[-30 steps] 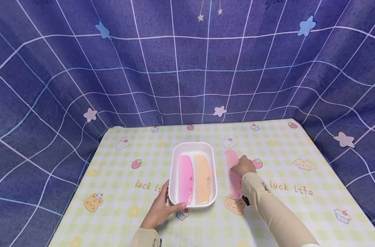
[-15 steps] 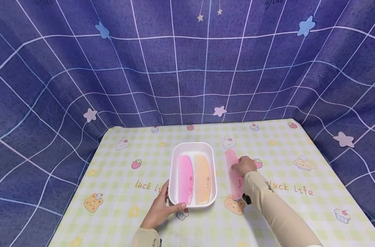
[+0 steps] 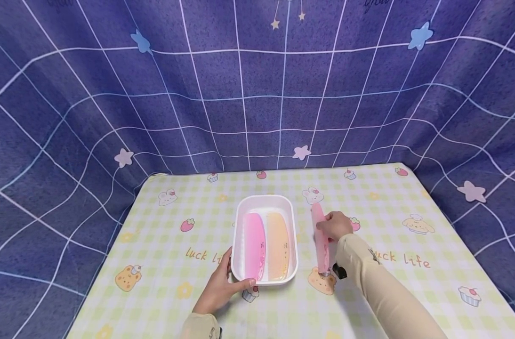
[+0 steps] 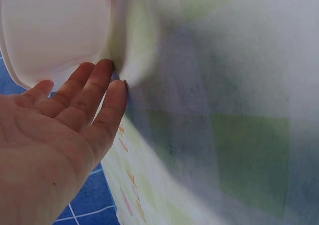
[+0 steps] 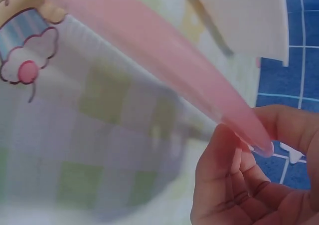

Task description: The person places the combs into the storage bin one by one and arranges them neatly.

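My right hand (image 3: 337,227) pinches a light pink comb (image 3: 319,240) along its right edge, right of the white tray (image 3: 295,245). The comb is tilted onto its edge, so it looks narrow. In the right wrist view the thumb and a finger meet at the end of the comb (image 5: 164,45). At the tray's near left corner is my left hand (image 3: 222,286), thumb against the near rim and fingers along the left side. Its fingers (image 4: 102,93) look fairly straight in the left wrist view. Inside the tray a bright pink comb (image 3: 253,245) lies beside an orange comb (image 3: 277,245).
A green and white checked cloth (image 3: 156,254) with printed animals, strawberries and lettering covers the table. A dark blue curtain (image 3: 223,113) with white lines and stars hangs behind and at both sides of it.
The light pink comb has gone from lying flat to tilted on its edge in my right hand, its right side raised. The left hand and the tray have stayed in place.
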`<control>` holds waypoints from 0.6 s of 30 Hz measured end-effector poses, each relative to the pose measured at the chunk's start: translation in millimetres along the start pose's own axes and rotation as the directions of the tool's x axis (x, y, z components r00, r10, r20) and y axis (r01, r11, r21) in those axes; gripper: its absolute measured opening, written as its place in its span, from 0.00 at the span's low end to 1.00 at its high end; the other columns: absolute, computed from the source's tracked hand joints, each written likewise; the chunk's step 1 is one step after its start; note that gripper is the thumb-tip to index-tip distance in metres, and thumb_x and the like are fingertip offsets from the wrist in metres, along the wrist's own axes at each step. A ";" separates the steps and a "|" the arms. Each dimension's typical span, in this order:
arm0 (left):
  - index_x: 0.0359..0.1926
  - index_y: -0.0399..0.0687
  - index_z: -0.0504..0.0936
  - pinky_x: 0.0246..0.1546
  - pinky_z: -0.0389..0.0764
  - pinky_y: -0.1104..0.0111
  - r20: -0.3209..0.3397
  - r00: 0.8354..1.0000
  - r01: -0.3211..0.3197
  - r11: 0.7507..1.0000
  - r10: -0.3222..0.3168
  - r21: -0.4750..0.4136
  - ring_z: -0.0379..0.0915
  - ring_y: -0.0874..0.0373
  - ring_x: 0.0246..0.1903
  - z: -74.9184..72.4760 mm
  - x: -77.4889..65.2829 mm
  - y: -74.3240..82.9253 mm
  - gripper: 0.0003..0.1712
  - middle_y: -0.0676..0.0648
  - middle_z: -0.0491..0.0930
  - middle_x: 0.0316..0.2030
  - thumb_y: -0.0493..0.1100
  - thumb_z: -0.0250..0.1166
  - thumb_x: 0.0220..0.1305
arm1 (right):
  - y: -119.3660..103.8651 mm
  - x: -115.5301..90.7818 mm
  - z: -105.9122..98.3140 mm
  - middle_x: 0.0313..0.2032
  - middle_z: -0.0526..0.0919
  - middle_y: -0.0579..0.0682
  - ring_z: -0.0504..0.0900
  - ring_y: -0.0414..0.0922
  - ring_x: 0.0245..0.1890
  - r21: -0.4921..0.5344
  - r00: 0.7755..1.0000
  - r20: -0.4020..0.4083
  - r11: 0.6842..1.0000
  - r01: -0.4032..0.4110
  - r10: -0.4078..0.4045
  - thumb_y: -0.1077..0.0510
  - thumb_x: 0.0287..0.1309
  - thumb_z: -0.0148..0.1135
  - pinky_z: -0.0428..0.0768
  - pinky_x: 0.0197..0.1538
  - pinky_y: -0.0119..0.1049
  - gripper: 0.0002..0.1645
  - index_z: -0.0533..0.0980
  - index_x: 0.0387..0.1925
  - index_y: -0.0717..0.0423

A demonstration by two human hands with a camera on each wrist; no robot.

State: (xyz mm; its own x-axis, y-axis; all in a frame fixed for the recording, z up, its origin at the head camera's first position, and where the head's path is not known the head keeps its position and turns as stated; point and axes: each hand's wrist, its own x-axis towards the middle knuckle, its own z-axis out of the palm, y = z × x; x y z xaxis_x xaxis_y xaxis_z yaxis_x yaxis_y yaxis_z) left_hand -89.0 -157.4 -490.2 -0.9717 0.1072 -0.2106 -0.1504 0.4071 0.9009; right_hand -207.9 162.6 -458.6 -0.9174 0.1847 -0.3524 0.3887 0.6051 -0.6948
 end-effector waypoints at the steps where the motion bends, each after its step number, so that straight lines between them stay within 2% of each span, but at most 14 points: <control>1: 0.80 0.46 0.50 0.69 0.62 0.40 0.000 1.000 0.002 1.000 -0.002 -0.002 0.67 0.39 0.67 0.1 0.0 -0.1 0.65 0.41 0.73 0.66 0.48 0.82 0.50 | -2.0 -0.9 -1.2 0.31 0.79 0.55 0.78 0.44 0.22 0.013 1.000 -0.004 1.000 0.003 -0.003 0.60 0.59 0.66 0.80 0.25 0.32 0.12 0.77 0.40 0.65; 9: 0.80 0.47 0.50 0.68 0.61 0.39 -0.004 1.000 0.019 1.000 -0.019 0.024 0.67 0.39 0.66 -0.2 0.9 -1.1 0.65 0.41 0.72 0.66 0.51 0.82 0.50 | -21.3 -13.1 -11.5 0.35 0.79 0.56 0.79 0.44 0.24 0.093 0.999 -0.004 0.994 0.051 -0.051 0.59 0.58 0.66 0.85 0.30 0.38 0.16 0.77 0.44 0.65; 14: 0.80 0.47 0.50 0.69 0.57 0.36 -0.004 1.000 0.015 1.000 -0.015 0.004 0.67 0.40 0.66 0.1 0.8 -1.4 0.65 0.42 0.73 0.66 0.49 0.82 0.50 | -35.2 -19.5 -14.7 0.34 0.79 0.53 0.79 0.43 0.24 0.132 0.997 0.001 0.989 0.073 -0.074 0.59 0.57 0.65 0.85 0.30 0.36 0.14 0.76 0.43 0.63; 18: 0.80 0.47 0.51 0.70 0.58 0.38 0.001 1.000 0.007 1.000 -0.007 -0.009 0.65 0.39 0.68 0.5 1.0 -1.4 0.64 0.41 0.72 0.67 0.49 0.82 0.50 | -45.3 -25.0 -14.8 0.36 0.79 0.55 0.79 0.43 0.27 0.166 0.995 0.000 0.981 0.098 -0.099 0.60 0.57 0.65 0.86 0.30 0.36 0.15 0.77 0.44 0.64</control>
State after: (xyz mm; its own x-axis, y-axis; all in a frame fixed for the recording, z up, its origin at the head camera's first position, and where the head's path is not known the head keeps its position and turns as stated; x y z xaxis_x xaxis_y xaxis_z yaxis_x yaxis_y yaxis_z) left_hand -89.7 -157.4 -491.8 -0.9704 0.1047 -0.2175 -0.1592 0.3998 0.9027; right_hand -203.8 142.1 -409.1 -0.9515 0.1237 -0.2819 0.3058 0.4833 -0.8203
